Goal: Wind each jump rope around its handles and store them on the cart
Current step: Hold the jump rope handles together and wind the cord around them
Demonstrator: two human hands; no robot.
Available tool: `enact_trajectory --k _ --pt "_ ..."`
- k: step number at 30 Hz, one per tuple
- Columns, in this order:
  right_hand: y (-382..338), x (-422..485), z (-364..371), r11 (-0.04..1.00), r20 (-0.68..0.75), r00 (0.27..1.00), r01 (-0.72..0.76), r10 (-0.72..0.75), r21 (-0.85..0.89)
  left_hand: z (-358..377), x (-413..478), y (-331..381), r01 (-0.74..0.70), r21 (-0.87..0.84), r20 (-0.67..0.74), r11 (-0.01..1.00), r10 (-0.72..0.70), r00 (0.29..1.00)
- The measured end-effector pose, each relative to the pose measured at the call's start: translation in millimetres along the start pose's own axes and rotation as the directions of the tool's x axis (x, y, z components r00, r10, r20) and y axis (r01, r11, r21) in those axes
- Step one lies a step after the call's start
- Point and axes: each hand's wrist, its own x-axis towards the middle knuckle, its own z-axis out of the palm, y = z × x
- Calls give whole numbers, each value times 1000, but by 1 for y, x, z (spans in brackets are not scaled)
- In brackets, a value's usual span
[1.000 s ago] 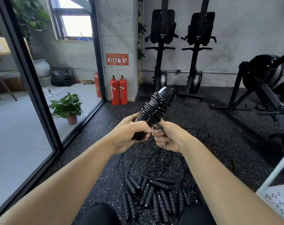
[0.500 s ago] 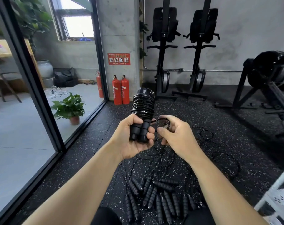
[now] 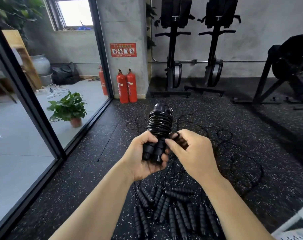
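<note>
My left hand (image 3: 143, 157) grips the lower ends of two black jump rope handles held side by side and upright. Black cord is coiled tightly around the upper part of this wound jump rope (image 3: 159, 123). My right hand (image 3: 190, 151) pinches a small loop of the cord's loose end (image 3: 175, 135) just right of the handles. On the floor below lie several more black ribbed handles (image 3: 171, 210) with thin tangled cords (image 3: 234, 158) spreading to the right. A corner of the white perforated cart (image 3: 296, 227) shows at the bottom right.
A glass wall with a black frame (image 3: 43, 122) runs along the left, with a potted plant (image 3: 69, 108) behind it. Two red fire extinguishers (image 3: 127, 85) stand by the concrete pillar. Black gym machines (image 3: 173, 49) line the back wall and right side.
The wound bundle has swung from tilted right to upright. My right hand has moved from under the bundle to its right side, now pinching a small cord loop. The view tipped lower.
</note>
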Motion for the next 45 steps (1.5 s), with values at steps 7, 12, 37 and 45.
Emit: enact_trajectory --k 7,12,37,45 --pt "30 -5 28 967 -94 978 164 -184 -193 -12 35 -15 -100 58 -90 993 105 990" --pt "37 -10 41 971 45 983 185 -180 -155 -24 52 -23 -90 87 -150 992 102 983" --pt "25 -6 53 998 131 991 0 7 -56 -40 49 -31 -215 242 -81 946 241 967" --pt "27 -7 49 965 227 968 -156 106 212 -49 49 -27 -185 251 -76 950 210 975"
